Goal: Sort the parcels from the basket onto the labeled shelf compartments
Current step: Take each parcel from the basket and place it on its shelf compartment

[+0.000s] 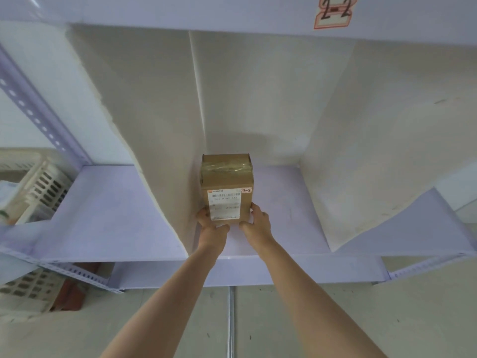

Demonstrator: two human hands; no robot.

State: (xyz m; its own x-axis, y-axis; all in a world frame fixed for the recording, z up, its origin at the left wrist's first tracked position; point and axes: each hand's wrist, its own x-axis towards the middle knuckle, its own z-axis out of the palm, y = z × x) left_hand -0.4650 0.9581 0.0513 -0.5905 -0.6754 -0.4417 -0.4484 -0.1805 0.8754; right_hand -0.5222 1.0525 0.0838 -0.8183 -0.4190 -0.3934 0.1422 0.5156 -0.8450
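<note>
**Parcel marked 2-2 held in the compartment under the 2-2 sign**

Both hands are on one brown cardboard parcel [227,182]. The left hand [210,223] holds its near left corner and the right hand [256,220] holds its near right corner. The fingers of each hand are curled round the side of the box and the thumbs lie at its near edge, so both hands are clamped on it.

The parcel is inside a compartment of the pale violet shelf [278,202], between two white divider boards. It is close beside the left divider [154,151] (I cannot tell if they touch) and well apart from the right divider [361,151]. It seems to stand on the shelf board, with its long side pointing to the back wall.

On the top face there is a white shipping label [224,204] with a barcode, and just beside it a small tag [246,190] that reads "2-2". Clear tape runs across the far end of the box. Above the compartment, on the upper shelf edge, a sign [335,11] also reads "2-2".

At the left, past the perforated post [33,112], a white slotted basket [38,182] stands at shelf height. Its contents are too blurred to name.
</note>
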